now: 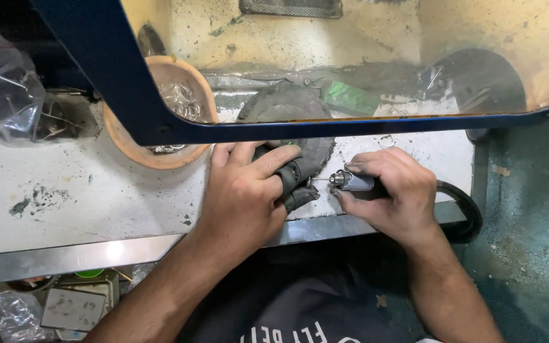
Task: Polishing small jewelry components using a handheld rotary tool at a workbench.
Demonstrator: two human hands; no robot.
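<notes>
Two bare hands work close together at the front edge of a stained white worktop (96,190), just below the blue-framed clear shield (351,117). The left hand (246,197) has its fingers curled shut around a small piece wrapped in dark, gloved fingertip covers (295,181); the piece itself is too hidden to name. It rests against a worn dark round pad (306,143). The right hand (389,197) grips a slim rotary handpiece (351,182), fingers closed on its silver barrel, with the fine bit pointing left and its tip touching or nearly touching the held piece. A black flexible hose (465,213) runs off the handpiece to the right.

Behind the left hand sits an orange bowl (136,143) holding small silvery metal rings. As a judgement, the grinding or polishing of this one piece is under way, and the bowl suggests many more pieces wait, though which are finished cannot be told.
</notes>
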